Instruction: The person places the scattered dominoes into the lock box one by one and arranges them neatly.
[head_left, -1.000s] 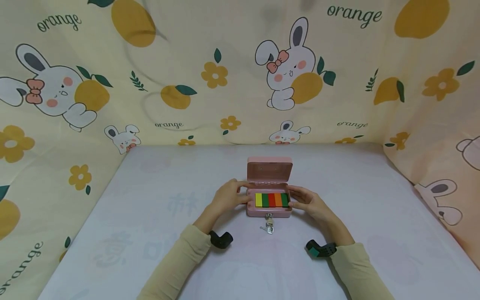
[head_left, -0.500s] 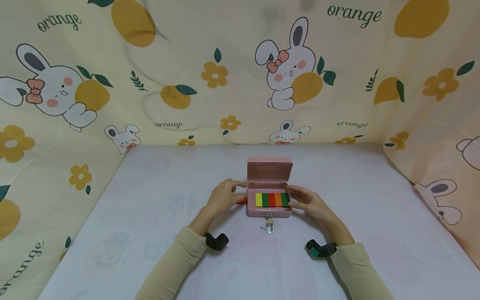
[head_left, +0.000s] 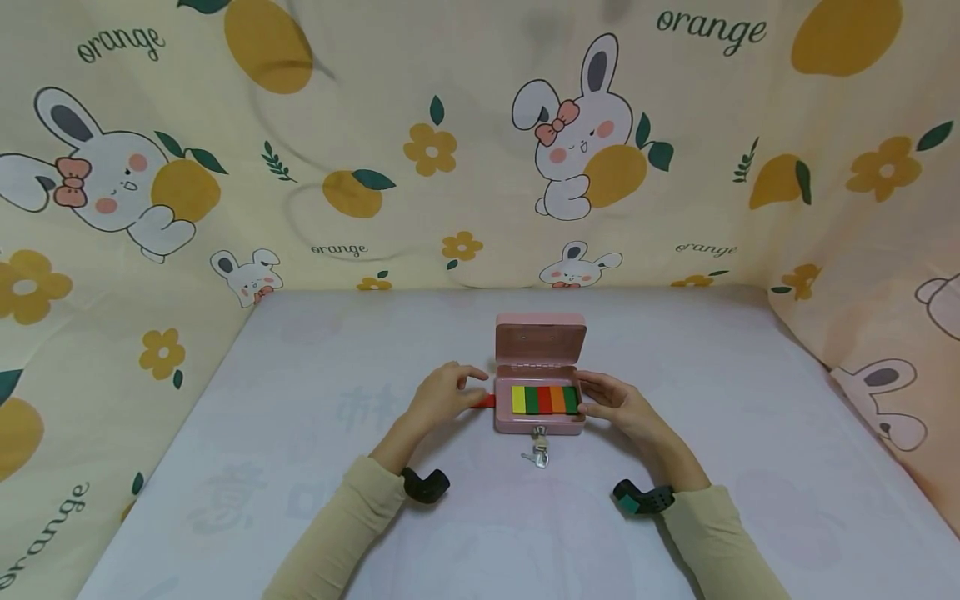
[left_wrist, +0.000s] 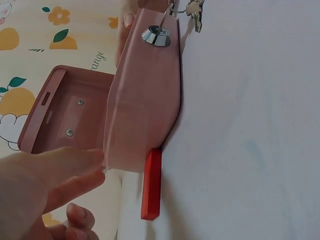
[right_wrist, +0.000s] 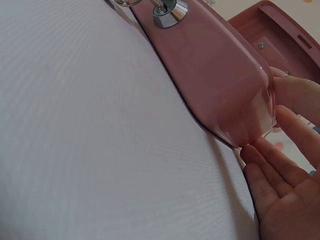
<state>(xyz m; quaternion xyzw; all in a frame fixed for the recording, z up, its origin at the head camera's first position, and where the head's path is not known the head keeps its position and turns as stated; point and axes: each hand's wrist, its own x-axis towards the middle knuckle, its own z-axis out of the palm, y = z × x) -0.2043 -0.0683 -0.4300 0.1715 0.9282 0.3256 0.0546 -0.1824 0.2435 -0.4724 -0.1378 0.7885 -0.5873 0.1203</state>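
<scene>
A pink metal cash box (head_left: 517, 425) stands with its lid (head_left: 540, 343) up. Inside lies a row of coloured blocks (head_left: 544, 400): yellow, green, red, orange and green. Against the box's left side a red block (left_wrist: 151, 185) rests on the table, sticking outward. My left hand (head_left: 442, 396) hovers just left of the box, holding nothing; in the left wrist view its loosely bent fingers (left_wrist: 70, 162) are apart from the red block. On the right side, my right hand (head_left: 618, 404) grips the box wall with thumb and fingers. Part of that thumb is hidden in the right wrist view.
A lock (left_wrist: 156, 36) with keys (left_wrist: 195, 11) hanging from it sits on the box's front. White cloth covers the table (head_left: 375, 333). Patterned fabric (head_left: 480, 150) with rabbits and oranges encloses the back and sides. A black band (head_left: 427, 486) is worn on each wrist.
My left hand has drawn back leftward from the box's left side, and the red block beside the box has come into view. The right hand and the box have stayed in place.
</scene>
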